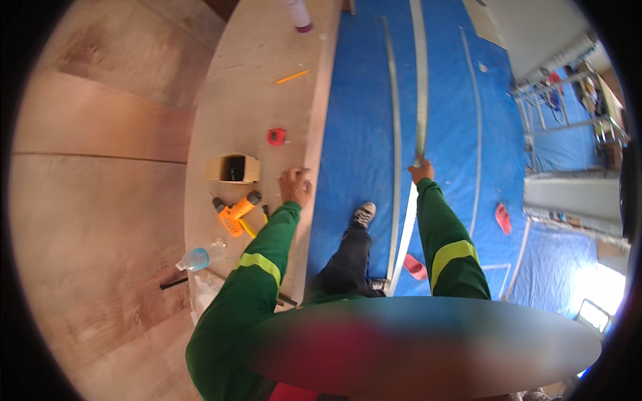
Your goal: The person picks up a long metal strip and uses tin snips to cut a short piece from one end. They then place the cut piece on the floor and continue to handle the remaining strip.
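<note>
My right hand (pixel 421 172) is closed around a long, narrow, pale metal bar (pixel 420 80). The bar runs from the far edge past my hand and down beside my feet, over the blue floor sheet. On the right edge of the wooden worktop (pixel 247 87) lies my left hand (pixel 295 186), fingers loosely bent and apart, holding nothing. Close to that hand are a small open cardboard box (pixel 215 170) with something dark inside and a red tape measure (pixel 276 137). An orange cordless drill (pixel 231 217) lies nearer my left forearm.
A yellow pencil (pixel 291 77) and a white bottle with a purple end (pixel 300 17) are farther up the worktop. A clear plastic bottle (pixel 200 256) lies near its left edge. Pink slippers (pixel 503 218) are on the blue sheet (pixel 448 120); a metal frame (pixel 562 123) stands far right.
</note>
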Demonstrator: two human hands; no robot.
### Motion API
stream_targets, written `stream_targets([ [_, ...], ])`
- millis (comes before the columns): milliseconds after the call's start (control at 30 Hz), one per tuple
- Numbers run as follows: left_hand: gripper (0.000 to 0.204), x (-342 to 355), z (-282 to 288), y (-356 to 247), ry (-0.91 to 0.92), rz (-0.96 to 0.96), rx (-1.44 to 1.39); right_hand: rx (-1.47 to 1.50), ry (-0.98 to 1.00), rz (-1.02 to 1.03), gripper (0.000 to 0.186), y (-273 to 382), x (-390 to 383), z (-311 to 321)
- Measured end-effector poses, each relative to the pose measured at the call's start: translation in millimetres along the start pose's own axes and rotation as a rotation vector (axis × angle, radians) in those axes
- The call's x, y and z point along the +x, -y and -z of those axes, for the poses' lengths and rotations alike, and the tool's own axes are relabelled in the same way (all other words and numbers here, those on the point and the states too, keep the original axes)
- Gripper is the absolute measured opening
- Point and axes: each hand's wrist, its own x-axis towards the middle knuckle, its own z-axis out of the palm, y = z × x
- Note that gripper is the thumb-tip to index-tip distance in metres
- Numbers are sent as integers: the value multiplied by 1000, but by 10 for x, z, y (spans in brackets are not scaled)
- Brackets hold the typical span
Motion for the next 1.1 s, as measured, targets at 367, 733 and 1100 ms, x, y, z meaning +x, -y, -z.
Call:
stream_targets([
  [367, 40, -20, -58, 33, -131, -90, -3, 72, -69, 168, 60, -6, -692, 379],
  [733, 55, -181, -265, -106, -50, 84, 107, 441, -557, 36, 32, -1021, -4485, 3199],
  [1100, 81, -1805, -1210, -1454, 1059, -7, -152, 714, -1364, -123, 17, -3190, -8429, 4017],
])
